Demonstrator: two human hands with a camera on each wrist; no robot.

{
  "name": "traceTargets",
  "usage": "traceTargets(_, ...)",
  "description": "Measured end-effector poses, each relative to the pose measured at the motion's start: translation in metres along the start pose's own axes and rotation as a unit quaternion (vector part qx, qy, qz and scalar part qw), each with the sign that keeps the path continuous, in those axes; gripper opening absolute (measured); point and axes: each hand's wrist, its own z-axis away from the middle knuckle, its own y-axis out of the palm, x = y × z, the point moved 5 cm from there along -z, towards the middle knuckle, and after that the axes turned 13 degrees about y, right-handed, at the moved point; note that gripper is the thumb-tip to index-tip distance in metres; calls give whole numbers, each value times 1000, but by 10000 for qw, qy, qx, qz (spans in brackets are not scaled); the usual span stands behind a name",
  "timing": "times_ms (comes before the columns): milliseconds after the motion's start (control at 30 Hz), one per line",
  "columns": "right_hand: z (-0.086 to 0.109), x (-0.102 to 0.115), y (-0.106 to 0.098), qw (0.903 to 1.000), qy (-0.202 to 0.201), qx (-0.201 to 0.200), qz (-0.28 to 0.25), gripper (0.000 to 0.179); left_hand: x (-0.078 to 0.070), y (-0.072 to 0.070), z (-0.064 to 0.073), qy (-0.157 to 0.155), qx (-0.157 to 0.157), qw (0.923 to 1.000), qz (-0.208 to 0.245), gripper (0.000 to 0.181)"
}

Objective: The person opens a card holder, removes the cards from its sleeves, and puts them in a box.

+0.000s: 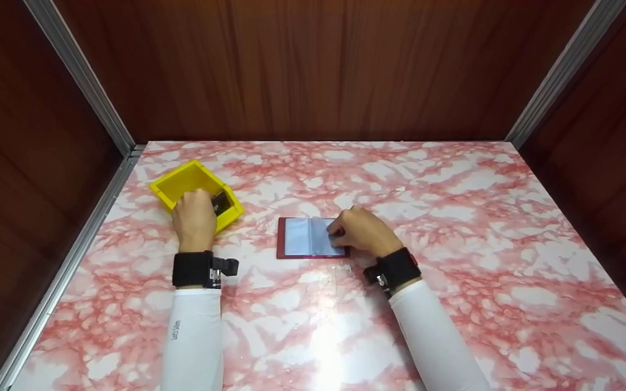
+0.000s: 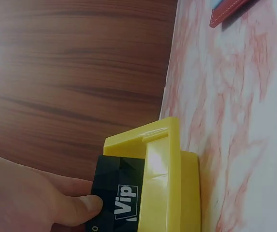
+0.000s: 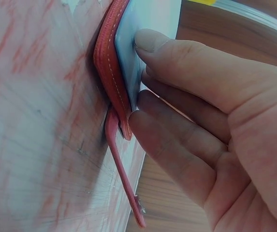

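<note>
My left hand (image 1: 194,217) reaches into a yellow plastic bin (image 1: 163,185) at the left of the table. Between thumb and fingers it pinches a black card (image 2: 110,186) printed "Vip", which stands just inside the bin's rim in the left wrist view. A red card holder (image 1: 281,241) lies spread near the middle, its clear plastic sleeves (image 1: 298,236) facing up. At its right edge my right hand (image 1: 364,231) pinches the sleeve page. The right wrist view has the thumb (image 3: 153,42) on the sleeve's face, with the other fingertips along its edge.
The holder's red snap strap (image 3: 123,166) sticks out past its cover. Pink and white marbled tabletop (image 1: 454,228) surrounds everything, with brown wood-grain panels (image 1: 313,70) behind and at both sides. Metal frame rails (image 1: 82,76) run along the corners.
</note>
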Motion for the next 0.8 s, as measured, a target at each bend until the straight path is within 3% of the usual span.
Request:
traceTargets(333, 0, 2, 1, 10000, 71, 31, -13, 9, -2, 11, 4, 62, 435, 9990, -1, 27)
traceTargets(433, 1, 2, 0, 9999, 159, 7, -42, 17, -1, 14, 5, 63, 473, 9989, -45, 27)
traceTargets(800, 2, -2, 2, 9999, 111, 13, 60, 16, -7, 12, 1, 135, 415, 9990, -22, 26)
